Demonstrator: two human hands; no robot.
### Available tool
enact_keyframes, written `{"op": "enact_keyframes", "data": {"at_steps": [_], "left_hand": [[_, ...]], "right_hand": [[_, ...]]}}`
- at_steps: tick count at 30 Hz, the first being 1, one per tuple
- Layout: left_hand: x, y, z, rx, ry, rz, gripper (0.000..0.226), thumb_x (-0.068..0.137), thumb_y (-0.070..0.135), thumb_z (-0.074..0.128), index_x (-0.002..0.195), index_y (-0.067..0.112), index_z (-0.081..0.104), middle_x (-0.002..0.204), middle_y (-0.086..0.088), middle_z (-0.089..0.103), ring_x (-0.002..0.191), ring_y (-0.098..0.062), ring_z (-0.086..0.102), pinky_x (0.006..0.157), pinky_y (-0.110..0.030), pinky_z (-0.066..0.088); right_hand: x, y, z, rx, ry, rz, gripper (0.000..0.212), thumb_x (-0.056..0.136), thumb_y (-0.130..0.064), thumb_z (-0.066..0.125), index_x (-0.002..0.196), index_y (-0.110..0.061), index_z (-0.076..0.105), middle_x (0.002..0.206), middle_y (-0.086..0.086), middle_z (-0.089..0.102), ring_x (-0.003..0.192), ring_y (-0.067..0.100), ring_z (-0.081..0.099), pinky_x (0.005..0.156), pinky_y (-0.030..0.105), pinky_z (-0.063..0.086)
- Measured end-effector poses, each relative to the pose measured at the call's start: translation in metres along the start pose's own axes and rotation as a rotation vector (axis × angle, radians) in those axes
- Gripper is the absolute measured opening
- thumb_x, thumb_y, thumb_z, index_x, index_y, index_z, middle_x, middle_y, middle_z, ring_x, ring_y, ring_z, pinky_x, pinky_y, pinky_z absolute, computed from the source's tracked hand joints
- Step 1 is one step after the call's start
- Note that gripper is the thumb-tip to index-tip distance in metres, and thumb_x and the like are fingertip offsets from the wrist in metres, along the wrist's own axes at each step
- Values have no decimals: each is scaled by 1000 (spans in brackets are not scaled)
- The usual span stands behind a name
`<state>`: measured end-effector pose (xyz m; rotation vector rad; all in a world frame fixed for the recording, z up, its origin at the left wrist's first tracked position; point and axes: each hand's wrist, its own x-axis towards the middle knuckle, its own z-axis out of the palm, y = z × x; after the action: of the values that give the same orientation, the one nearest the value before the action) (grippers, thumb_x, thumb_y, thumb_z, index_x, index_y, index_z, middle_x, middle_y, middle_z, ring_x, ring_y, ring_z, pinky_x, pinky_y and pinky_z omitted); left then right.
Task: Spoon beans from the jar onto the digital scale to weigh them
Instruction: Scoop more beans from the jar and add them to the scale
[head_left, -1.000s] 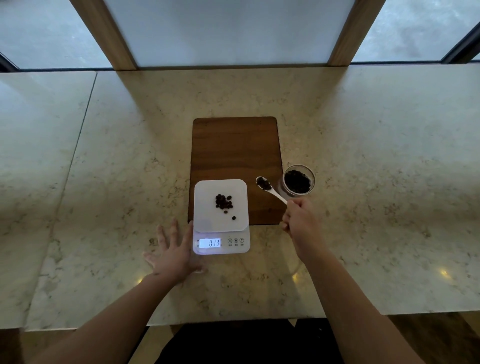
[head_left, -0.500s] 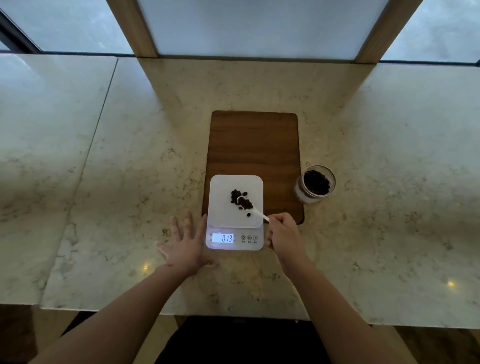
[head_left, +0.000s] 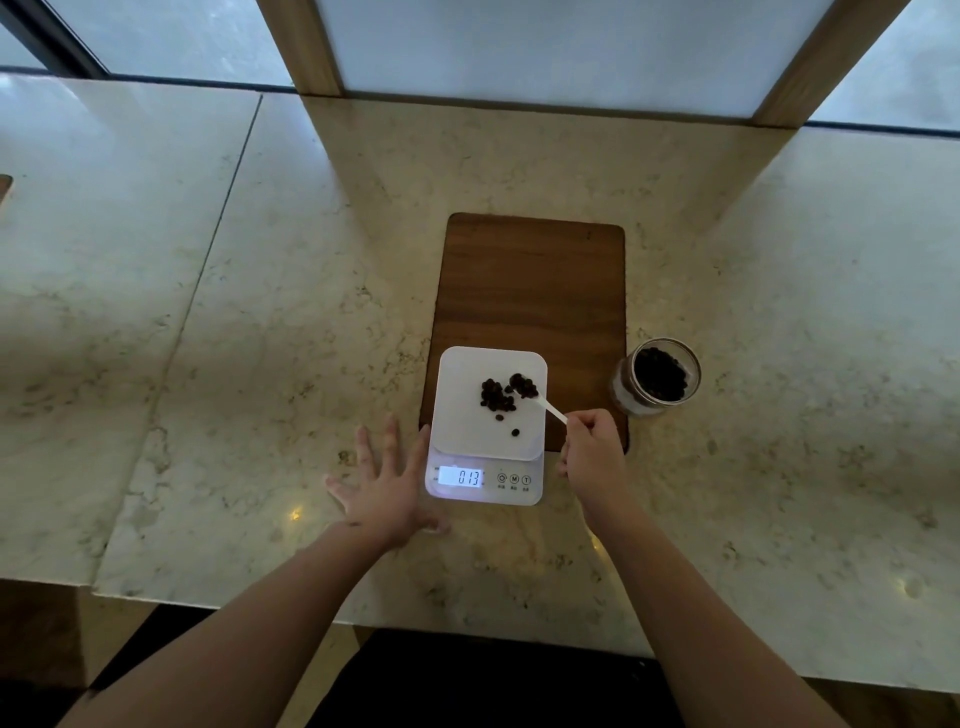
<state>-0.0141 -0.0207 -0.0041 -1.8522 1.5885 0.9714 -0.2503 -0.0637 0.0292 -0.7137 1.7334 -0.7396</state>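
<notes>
A white digital scale (head_left: 462, 415) stands on the marble counter, partly on a wooden board; its lit display reads 013. A small heap of dark beans (head_left: 496, 397) lies on its platform, with one loose bean nearer me. My right hand (head_left: 589, 452) pinches the handle of a white spoon (head_left: 540, 402), whose bean-filled bowl hovers over the platform's right side, next to the heap. My left hand (head_left: 384, 483) rests flat on the counter, fingers spread, touching the scale's left edge. An open glass jar of beans (head_left: 657, 376) stands to the right of the board.
The brown wooden board (head_left: 530, 291) extends away from me behind the scale. The marble counter (head_left: 208, 364) has a seam on the left and a near edge by my arms. Wooden window posts (head_left: 301, 47) rise at the back.
The spoon went from beside the jar to over the scale with its beans. My right hand followed it leftward. The left hand stayed put, and the display still reads 013.
</notes>
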Motion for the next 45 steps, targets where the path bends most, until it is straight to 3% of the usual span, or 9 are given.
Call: {"op": "enact_keyframes", "data": {"at_steps": [7, 13, 17, 21, 25, 29, 36, 45], "left_hand": [[3, -2, 1, 23, -5, -9, 134, 65, 88, 59, 137, 44, -46, 144, 0, -59, 129, -38, -55, 103, -86, 0], [4, -4, 3, 6, 3, 0, 135, 67, 84, 63, 129, 49, -51, 140, 3, -62, 127, -35, -58, 102, -87, -3], [3, -5, 1, -5, -2, 6, 134, 67, 84, 63, 128, 50, -51, 137, 5, -64, 124, -34, -60, 102, -87, -5], [1, -2, -1, -6, -20, 7, 134, 67, 83, 64, 132, 48, -48, 138, 3, -64, 124, -35, -60, 102, -86, -5], [-1, -1, -2, -8, -22, 9, 132, 70, 80, 65, 135, 46, -46, 142, 1, -61, 126, -36, -58, 103, -87, -3], [-3, -1, -3, -10, -24, 11, 132, 70, 81, 64, 138, 46, -44, 144, 1, -59, 128, -36, -56, 103, -86, -4], [-5, 1, -6, -6, -33, 15, 132, 70, 81, 64, 143, 43, -40, 145, 0, -58, 129, -37, -55, 103, -86, -4], [-3, 0, -3, 6, -23, 4, 131, 71, 82, 62, 137, 45, -44, 143, 0, -59, 129, -37, -54, 103, -86, -3]], "right_hand": [[-1, 4, 3, -95, 41, -123, 13, 104, -22, 41, 97, -18, 51, 76, 3, 52, 62, 15, 46, 58, 37, 41], [-2, 5, 3, -221, 80, -221, 14, 105, -18, 40, 102, -14, 53, 78, -3, 54, 58, 5, 46, 52, 19, 37], [-2, 7, 3, -350, 28, -264, 17, 107, -20, 36, 108, -23, 53, 88, -10, 59, 76, 4, 56, 59, 19, 38], [-3, 14, 4, -470, -21, -349, 29, 108, -16, 32, 106, -15, 60, 85, -2, 57, 80, 15, 53, 62, 23, 36], [-3, 18, 5, -483, 6, -387, 32, 108, -17, 31, 118, -15, 62, 86, -10, 50, 79, 6, 48, 63, 15, 33], [-5, 18, 7, -450, 39, -409, 33, 107, -18, 31, 125, -16, 60, 89, -13, 48, 80, 5, 50, 64, 16, 34], [-6, 20, 7, -465, 115, -435, 36, 107, -19, 28, 127, -17, 58, 93, -2, 51, 82, -4, 49, 59, 11, 33], [-16, 23, 7, -434, 120, -429, 37, 107, -16, 30, 133, -15, 57, 96, -3, 52, 83, 1, 50, 64, 11, 34]]}}
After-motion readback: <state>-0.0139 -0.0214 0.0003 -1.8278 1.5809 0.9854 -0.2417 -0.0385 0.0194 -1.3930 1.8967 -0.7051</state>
